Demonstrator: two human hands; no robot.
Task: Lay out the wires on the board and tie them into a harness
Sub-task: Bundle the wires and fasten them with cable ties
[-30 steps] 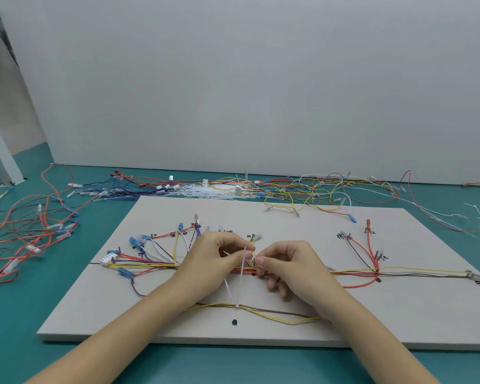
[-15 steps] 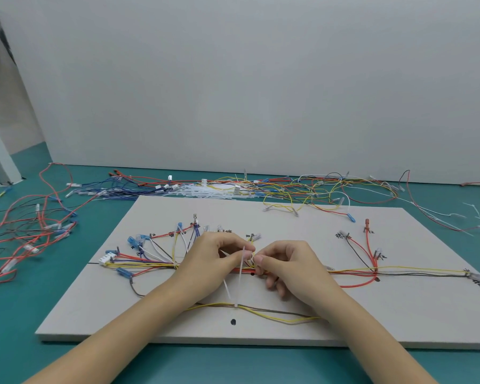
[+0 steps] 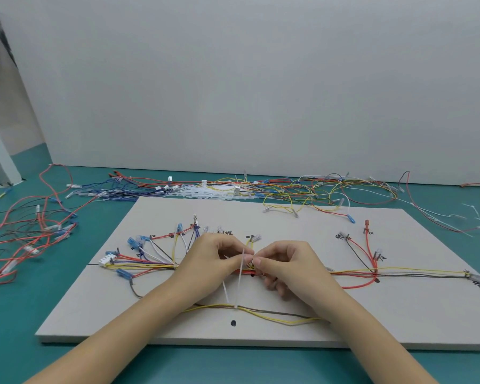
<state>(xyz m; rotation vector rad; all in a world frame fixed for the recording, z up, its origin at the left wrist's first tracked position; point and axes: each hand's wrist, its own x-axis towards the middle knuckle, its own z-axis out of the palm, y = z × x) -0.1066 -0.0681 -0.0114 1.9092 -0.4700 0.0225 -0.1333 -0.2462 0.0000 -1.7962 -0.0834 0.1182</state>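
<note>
- Wires, thin insulated strands of red, yellow, blue, white and brown [image 3: 416, 273], run as a bundle across the middle of the flat pale grey board [image 3: 399, 314], fanning out to small blue and clear terminals at the left and to a few branches at the right.
- White nylon cable tie [image 3: 242, 266] stands nearly upright at the centre of the bundle, between the two hands; a second white tie [image 3: 235, 306] already cinches a yellow and brown pair nearer the person.
- Left hand [image 3: 211, 261] has its fingers curled, pinching the upright tie with thumb and forefinger.
- Right hand [image 3: 287, 266] is curled too, its fingertips [image 3: 257, 262] pinching at the tie and bundle just beside the left thumb.
- Handling, as a judgement: the strands look light and limp, likely to spring apart unless gathered close to the tie point, so the best hold is right beside the tie. The tie is stiffer and smooth, probably slippery at its tail; its head needs steadying while the tail is drawn.
- Hidden: the tie's head and whether the tail is threaded cannot be made out behind the fingers; the bundle under both palms is covered.
- Handwritten black marks on the board are too small to read.
- Loose wires and spare white ties [image 3: 203, 193] lie in a tangle on the teal table [image 3: 17, 314] beyond and left of the board.
</note>
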